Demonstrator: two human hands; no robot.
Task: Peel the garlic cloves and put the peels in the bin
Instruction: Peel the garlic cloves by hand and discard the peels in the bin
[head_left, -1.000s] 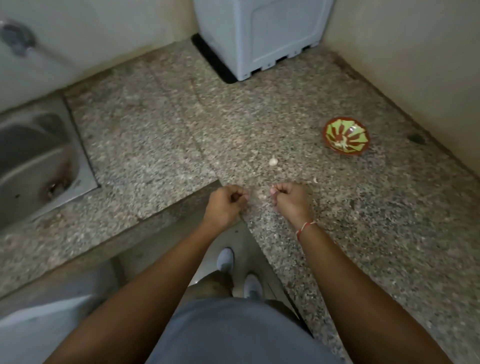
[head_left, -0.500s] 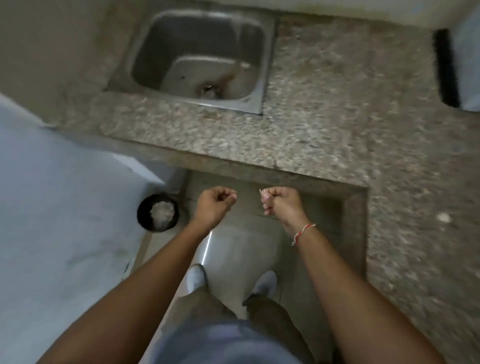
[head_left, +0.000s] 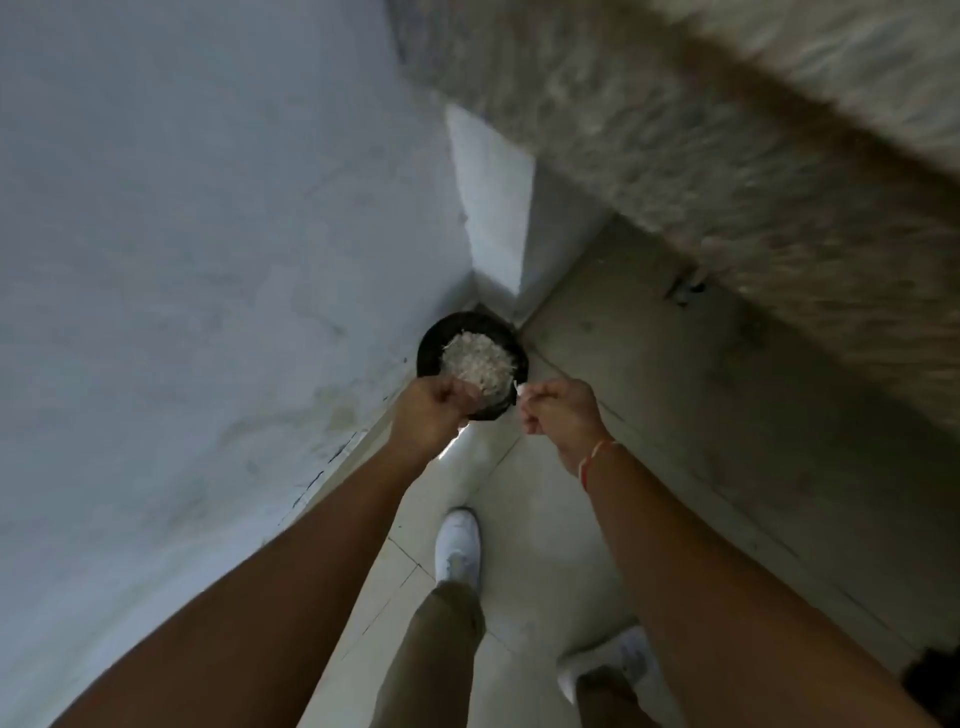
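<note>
A round black bin (head_left: 427, 347) stands on the floor in the corner, heaped with white garlic peels (head_left: 475, 358). My left hand (head_left: 434, 415) hovers over the bin's near rim with its fingers curled tight, as if round peels; what is inside is mostly hidden. My right hand (head_left: 561, 415) is just right of the bin and pinches a thin pale sliver of peel (head_left: 514, 387) that sticks up from its fingertips. The two hands are a little apart.
A pale blue wall (head_left: 182, 260) fills the left side. The speckled stone counter (head_left: 727, 130) juts overhead at the upper right, blurred. Below are the tiled floor (head_left: 545, 519) and my white shoes (head_left: 457, 545).
I have turned from the counter and sink down toward the floor corner. Both hands stayed curled and moved over the bin, which was far to the left half a second ago.
</note>
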